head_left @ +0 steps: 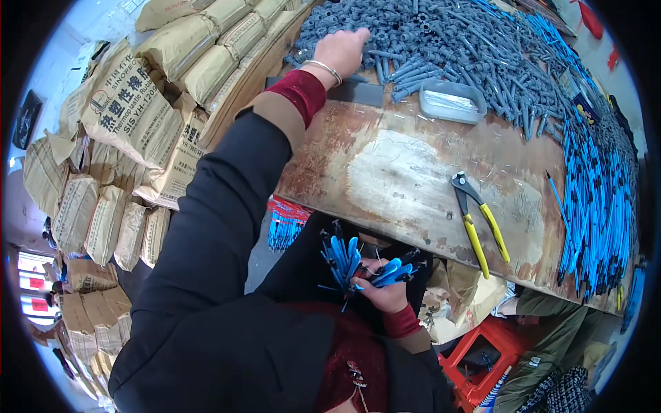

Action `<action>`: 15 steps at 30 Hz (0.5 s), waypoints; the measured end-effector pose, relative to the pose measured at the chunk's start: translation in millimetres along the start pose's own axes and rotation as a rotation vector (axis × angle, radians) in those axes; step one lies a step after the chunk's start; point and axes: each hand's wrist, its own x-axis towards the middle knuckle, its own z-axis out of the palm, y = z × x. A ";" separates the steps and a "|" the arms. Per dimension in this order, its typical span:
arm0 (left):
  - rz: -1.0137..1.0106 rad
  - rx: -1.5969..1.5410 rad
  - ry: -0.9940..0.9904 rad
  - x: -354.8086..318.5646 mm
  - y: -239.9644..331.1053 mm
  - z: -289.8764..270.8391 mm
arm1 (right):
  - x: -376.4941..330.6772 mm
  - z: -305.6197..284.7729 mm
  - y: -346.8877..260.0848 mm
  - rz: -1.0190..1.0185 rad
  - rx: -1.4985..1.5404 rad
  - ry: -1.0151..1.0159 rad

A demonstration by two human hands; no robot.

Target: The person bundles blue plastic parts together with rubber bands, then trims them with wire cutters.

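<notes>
My left hand (342, 51) reaches to the near left edge of a heap of grey ribbed plastic fittings (441, 41). Its fingers curl closed, and what they hold, if anything, is hidden. A dark flat bar (354, 93) lies on the table below that wrist. Close to my lap, my right hand (385, 292) is closed round a bunch of blue plastic sticks with black ends (341, 261), which fan out to both sides. Thin pin-like pieces stick out of the bunch.
On the worn wooden table (323, 162) are a clear tray of thin pins (451, 102), yellow-handled pincers (475, 220) and a stack of blue sticks (595, 206). Paper sacks (131, 113) line the left. A red stool (482, 358) and another person's leg (544, 351) show lower right.
</notes>
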 end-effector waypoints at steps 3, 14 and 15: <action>0.066 -0.156 0.156 -29.4 -2.5 -33.1 | -7.4 7.8 -2.3 -0.025 0.016 0.024; 0.037 -0.046 -0.395 -174.3 -0.7 -65.6 | -29.9 37.0 2.6 -0.158 -0.273 -0.004; 0.041 -0.019 -0.407 -172.3 -1.0 -63.5 | -30.9 40.8 -2.2 -0.157 -0.307 -0.024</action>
